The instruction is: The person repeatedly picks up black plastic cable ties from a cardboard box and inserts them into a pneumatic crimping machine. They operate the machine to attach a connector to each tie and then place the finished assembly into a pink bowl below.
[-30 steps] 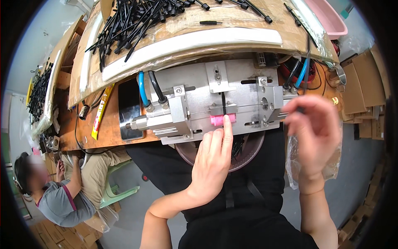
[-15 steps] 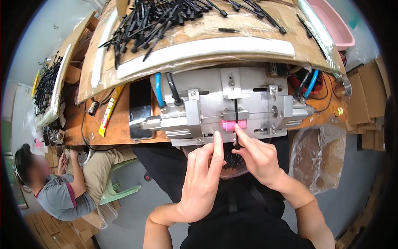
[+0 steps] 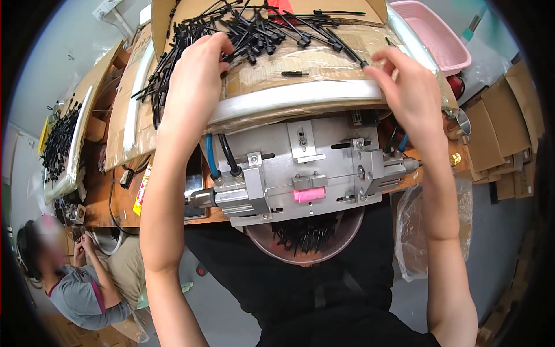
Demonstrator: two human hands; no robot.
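My left hand (image 3: pixel 199 72) is over the left part of a heap of thin black rods with thicker ends (image 3: pixel 254 34). Its thumb and forefinger are apart, with no rod clearly between them; the other fingers are partly hidden. At the right, my right hand (image 3: pixel 407 87) has its thumb and forefinger apart beside the end of a single black rod (image 3: pixel 350 53). Whether the thumb touches that rod I cannot tell. Below my hands sits a metal fixture (image 3: pixel 283 156) with a pink block (image 3: pixel 310 195) at its middle front, and no rod lies across the block.
A see-through bowl (image 3: pixel 266 251) of black rods is under the fixture's front edge. White padding (image 3: pixel 295 95) borders the cardboard-covered surface. Blue hoses (image 3: pixel 211 156) rise from the fixture. A pink tub (image 3: pixel 430 34) is far right; a seated person (image 3: pixel 87 289) is at left.
Both hands have moved up and apart from the pink block to the rods on the cardboard. The black rod that lay across the block is gone from the fixture. The bowl shows more fully.
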